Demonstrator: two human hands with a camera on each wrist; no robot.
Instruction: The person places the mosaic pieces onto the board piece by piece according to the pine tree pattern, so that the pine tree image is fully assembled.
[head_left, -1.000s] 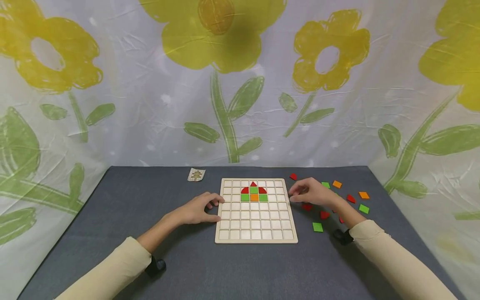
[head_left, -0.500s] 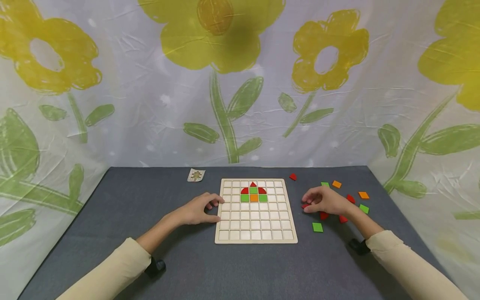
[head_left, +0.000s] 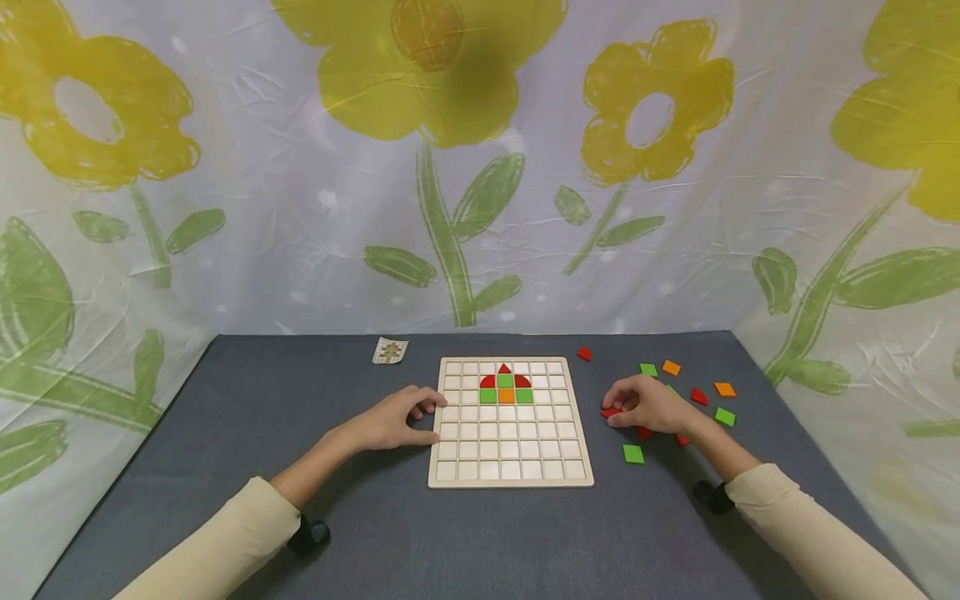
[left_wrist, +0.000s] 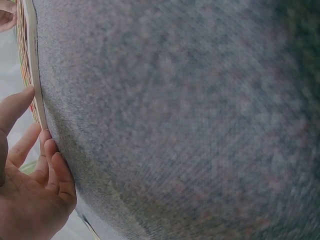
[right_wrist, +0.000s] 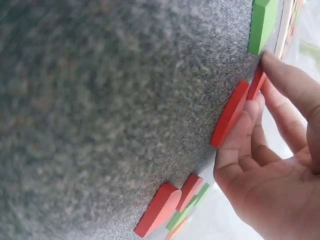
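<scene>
A pale wooden grid board [head_left: 510, 483] lies in the middle of the dark table. On its upper rows sit a red triangle [head_left: 505, 368], two red rounded tiles, several green squares and an orange square [head_left: 506, 397]. My left hand [head_left: 397, 419] rests its thumb and fingers against the board's left edge; the left wrist view shows the same contact. Right of the board, my right hand [head_left: 651, 404] pinches a red tile [right_wrist: 256, 84] between thumb and fingertips, low at the table. Another red tile [right_wrist: 230, 115] lies by its lower fingers in the right wrist view.
Loose tiles lie around my right hand: a green square [head_left: 633, 454] in front, orange squares [head_left: 724, 389] and a green square [head_left: 724, 417] to the right. A red tile [head_left: 584, 354] lies near the back edge. A small patterned card [head_left: 390, 351] lies behind the board, leftward.
My right hand has moved right, from beside the board's right edge to the loose tiles, and now pinches a red tile. My left hand has stayed at the board's edge.
</scene>
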